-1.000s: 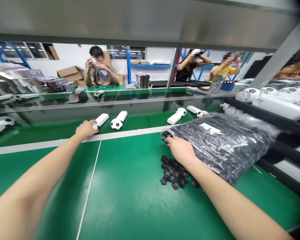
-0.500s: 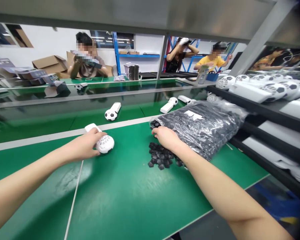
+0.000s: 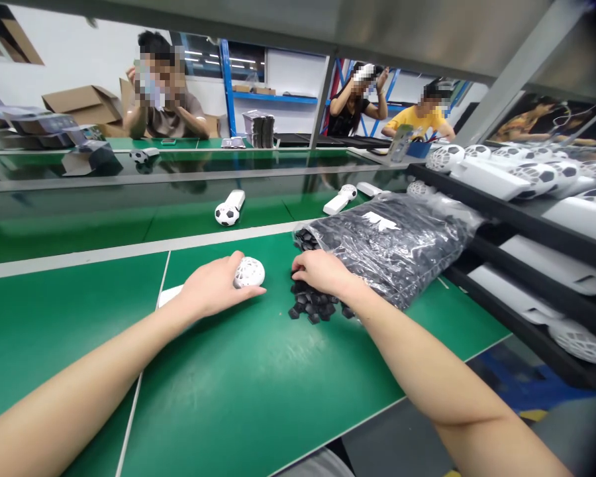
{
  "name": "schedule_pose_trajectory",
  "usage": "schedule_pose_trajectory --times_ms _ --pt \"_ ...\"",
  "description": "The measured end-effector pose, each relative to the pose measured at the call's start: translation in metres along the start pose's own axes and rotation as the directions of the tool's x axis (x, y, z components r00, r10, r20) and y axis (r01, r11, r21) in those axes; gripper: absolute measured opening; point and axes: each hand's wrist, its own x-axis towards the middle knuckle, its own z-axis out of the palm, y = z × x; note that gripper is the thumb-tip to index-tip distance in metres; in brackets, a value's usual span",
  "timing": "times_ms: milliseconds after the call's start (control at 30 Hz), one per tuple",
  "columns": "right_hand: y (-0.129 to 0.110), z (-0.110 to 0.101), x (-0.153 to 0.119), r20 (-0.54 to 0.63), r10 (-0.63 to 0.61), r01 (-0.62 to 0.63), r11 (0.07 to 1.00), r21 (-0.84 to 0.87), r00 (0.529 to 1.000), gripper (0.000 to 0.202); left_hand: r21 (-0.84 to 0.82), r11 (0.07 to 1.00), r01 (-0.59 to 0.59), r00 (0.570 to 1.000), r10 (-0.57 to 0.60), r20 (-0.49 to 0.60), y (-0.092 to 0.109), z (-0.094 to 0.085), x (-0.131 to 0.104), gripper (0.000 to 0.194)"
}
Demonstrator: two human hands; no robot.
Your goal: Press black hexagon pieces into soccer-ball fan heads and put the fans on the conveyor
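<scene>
My left hand (image 3: 213,285) grips a white handheld fan (image 3: 251,272) whose round, ball-shaped grille faces right, with the palm hiding the middle of it. Its pale handle (image 3: 169,295) sticks out behind the wrist, low over the green table. My right hand (image 3: 322,270) is closed in a pinch above a loose pile of black pentagon pieces (image 3: 314,309), and a dark piece shows at the fingertips. Right behind that hand lies a clear plastic bag (image 3: 392,242) full of the same pieces, its mouth towards the left.
Beyond the pale rail, the green belt carries a fan with black patches (image 3: 230,208) and another white fan (image 3: 341,199). A black rack (image 3: 477,205) at right holds several fans on its shelves. Across the line, several people are seated near folded boxes (image 3: 40,126).
My left hand has brought the fan right, closer to the black pieces, and turned it. My right hand has drawn slightly back from the bag's mouth, fingers pinched. The view has shifted slightly.
</scene>
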Motion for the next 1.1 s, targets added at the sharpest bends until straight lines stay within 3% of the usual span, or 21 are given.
schedule_pose_trajectory --times_ms 100,300,467,667,767,900,1000,1100 --pt "-0.006 0.004 0.000 -0.038 -0.036 0.032 0.996 -0.087 0.999 0.015 -0.040 0.998 0.045 0.999 -0.045 -0.003 0.003 0.001 -0.003 0.077" --pt "-0.012 0.013 0.004 -0.125 -0.082 0.070 0.993 -0.093 0.989 0.023 -0.228 0.974 -0.018 0.998 0.030 0.051 -0.007 -0.002 -0.005 0.075" --pt "-0.014 0.016 0.004 -0.280 -0.154 0.204 0.966 0.161 0.948 0.015 -0.269 0.963 -0.026 0.998 0.038 0.039 -0.010 0.002 -0.004 0.073" --pt "-0.024 0.009 -0.005 -0.429 -0.209 0.398 0.819 0.415 0.879 0.012 -0.256 0.966 -0.028 1.000 0.030 0.006 -0.004 0.004 -0.005 0.070" --pt "-0.030 0.007 -0.010 -0.418 -0.341 0.500 0.785 0.366 0.842 0.015 -0.251 0.967 -0.042 0.999 0.038 -0.022 -0.002 0.004 -0.006 0.066" --pt "-0.037 0.013 -0.011 -0.382 -0.489 0.581 0.796 0.172 0.784 0.019 -0.268 0.961 -0.075 0.997 0.065 -0.044 -0.001 0.005 -0.006 0.067" --pt "-0.042 0.018 -0.010 -0.383 -0.533 0.609 0.786 0.105 0.754 0.019 -0.276 0.957 -0.094 0.995 0.083 -0.049 0.000 0.006 -0.006 0.071" --pt "-0.045 0.021 -0.008 -0.392 -0.506 0.594 0.792 0.140 0.768 0.017 -0.285 0.955 -0.088 0.995 0.075 -0.059 0.001 0.005 -0.006 0.067"
